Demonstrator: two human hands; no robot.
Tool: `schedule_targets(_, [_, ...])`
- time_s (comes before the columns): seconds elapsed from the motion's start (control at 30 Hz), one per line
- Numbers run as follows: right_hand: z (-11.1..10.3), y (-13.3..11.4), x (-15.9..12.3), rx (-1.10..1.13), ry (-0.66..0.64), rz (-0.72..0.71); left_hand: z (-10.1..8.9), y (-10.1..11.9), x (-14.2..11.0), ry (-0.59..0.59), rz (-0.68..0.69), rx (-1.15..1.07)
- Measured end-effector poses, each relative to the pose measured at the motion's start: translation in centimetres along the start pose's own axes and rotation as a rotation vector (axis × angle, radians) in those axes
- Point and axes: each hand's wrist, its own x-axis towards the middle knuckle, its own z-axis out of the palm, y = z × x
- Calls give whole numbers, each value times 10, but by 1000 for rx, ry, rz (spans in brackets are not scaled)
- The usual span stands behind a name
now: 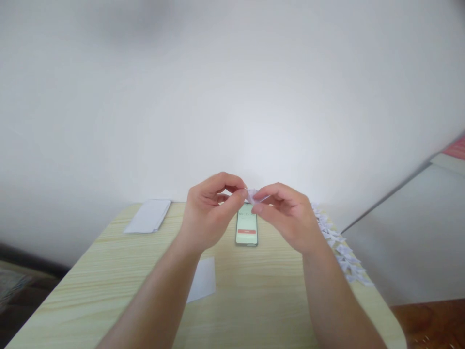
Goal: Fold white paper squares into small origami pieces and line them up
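Between my two hands, above the far part of the table, is a small piece of folded white paper (251,196). My left hand (214,208) pinches its left side between thumb and fingertips. My right hand (286,213) grips the right side, thumb below and fingers above. The fingers cover much of the paper, so its exact shape is hard to make out. Just below the hands lies a phone (247,233) with a lit screen and a red button. A white sheet of paper (204,278) rests on the table, partly behind my left forearm.
A stack of white paper (148,216) lies at the table's far left. Many small folded paper pieces (348,261) line the right edge, partly behind my right arm. The wooden table (254,300) meets a white wall (232,97). A white surface (410,232) stands to the right.
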Motion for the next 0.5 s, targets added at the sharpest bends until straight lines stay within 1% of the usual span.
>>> schedule_targets(0.1, [-1,0,-2,-102,0,-29,-1,0,-1,-9,-16,13])
schedule_targets(0.17, [-1,1,-2,-115,20,-51,-1,-1,-1,-21,-24,3])
schedule_targets(0.33, [-1,2,-2,-75,46,-58,-2,-4,0,-39,-31,-117])
schedule_targets(0.43, [1,2,-2,-8,49,-50,-1,-5,1,-43,-43,-224])
schedule_targets(0.5, [3,3,-3,43,81,-53,1,-6,2,-52,-50,-310])
